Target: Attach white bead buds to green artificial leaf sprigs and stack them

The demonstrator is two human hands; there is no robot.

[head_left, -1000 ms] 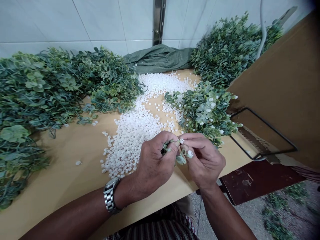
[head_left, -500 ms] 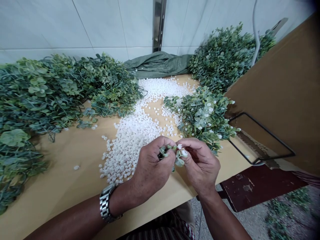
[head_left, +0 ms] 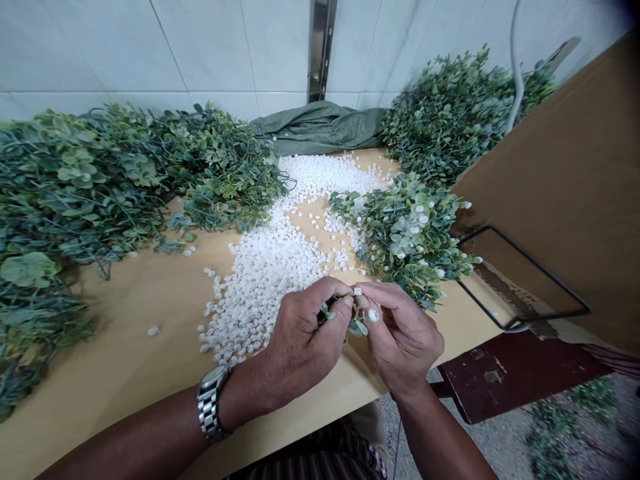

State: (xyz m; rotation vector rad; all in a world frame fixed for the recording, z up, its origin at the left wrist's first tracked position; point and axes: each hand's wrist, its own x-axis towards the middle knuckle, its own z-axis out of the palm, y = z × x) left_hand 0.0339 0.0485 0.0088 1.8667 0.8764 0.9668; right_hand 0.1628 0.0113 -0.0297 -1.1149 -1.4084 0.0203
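Observation:
My left hand point(head_left: 313, 327) is closed around a small leafy green sprig point(head_left: 358, 327), thumb and forefinger pinching its stem. Facing it, my right hand point(head_left: 405, 333) pinches a small white bead point(head_left: 357, 291) between thumb and forefinger, right at the left fingertips. Another white bead point(head_left: 373, 315) shows by the right thumb, among the sprig's leaves. Just beyond my hands spreads a heap of white beads point(head_left: 270, 267) on the tan tabletop point(head_left: 165, 293). To the right of the heap lies a bunch of green foliage point(head_left: 410, 227) dotted with white beads. The stem inside my left fist is hidden.
Piles of green foliage point(head_left: 130, 173) cover the table's left side, and another pile point(head_left: 450, 107) stands at the back right. A dark green sack point(head_left: 320, 127) lies against the tiled wall. On the right are a cardboard box point(head_left: 560, 180), a black wire frame point(head_left: 540, 267) and a dark red stool point(head_left: 520, 373).
My right thumb and forefinger have closed in on the white bead at the left fingertips. The second bead has shifted slightly right and down. Both hands have otherwise barely moved.

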